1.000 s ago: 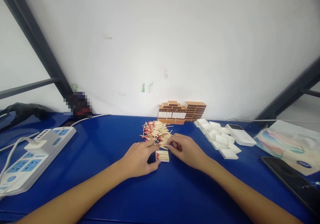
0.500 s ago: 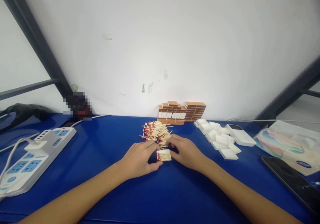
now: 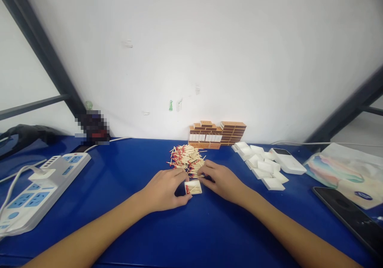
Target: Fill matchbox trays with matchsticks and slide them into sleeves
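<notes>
Slightly left and down since previous frame: matchbox tray (image 3: 194, 183), lower centre, matches inside. At left edge: power strip (image 3: 44, 194). Left hand (image 3: 166, 190): gripping tray's left end between thumb and fingers. Centre: match pile (image 3: 187, 156). Right hand (image 3: 224, 182): curled beside pile; cannot tell if pinching a match. Farther right: white trays (image 3: 260, 164).

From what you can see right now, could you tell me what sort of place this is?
Probably a desk in a dormitory or shared bedroom, perhaps under a raised bunk: dark slanted frame bars flank the blue tabletop, with a power strip and phone on it.
</notes>
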{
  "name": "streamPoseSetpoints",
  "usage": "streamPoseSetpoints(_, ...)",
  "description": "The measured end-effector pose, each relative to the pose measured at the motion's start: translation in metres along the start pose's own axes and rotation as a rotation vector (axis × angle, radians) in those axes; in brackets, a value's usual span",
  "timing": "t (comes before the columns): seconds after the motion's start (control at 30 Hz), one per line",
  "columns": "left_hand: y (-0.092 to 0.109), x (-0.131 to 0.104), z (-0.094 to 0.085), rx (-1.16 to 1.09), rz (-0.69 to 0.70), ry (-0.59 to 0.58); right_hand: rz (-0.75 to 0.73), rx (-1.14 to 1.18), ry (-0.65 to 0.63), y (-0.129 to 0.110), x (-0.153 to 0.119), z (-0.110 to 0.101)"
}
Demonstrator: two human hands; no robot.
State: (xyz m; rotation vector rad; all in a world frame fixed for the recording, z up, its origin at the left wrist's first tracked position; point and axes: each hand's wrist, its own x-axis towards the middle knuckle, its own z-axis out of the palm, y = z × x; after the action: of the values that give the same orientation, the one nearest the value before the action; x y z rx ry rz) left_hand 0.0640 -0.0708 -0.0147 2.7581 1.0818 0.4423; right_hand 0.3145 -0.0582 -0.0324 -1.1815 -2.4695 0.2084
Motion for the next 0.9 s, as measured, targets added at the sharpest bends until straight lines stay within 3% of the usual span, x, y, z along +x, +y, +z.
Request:
streamPoseSetpoints(0.23,0.003,0.0,0.001,0.042,0.016,-0.008,0.053,-0.061,-0.05,0.003,0.0,-0.004)
streamPoseSetpoints(0.63,0.001,-0.001,0.002,0.041,0.013,-0.012,0.185,0.027,-0.217,0.002,-0.001,-0.02)
streamPoseSetpoints(0.9,0.001,0.0,0.001,0.048,0.017,-0.012,0.177,0.037,-0.191,0.004,-0.002,-0.019)
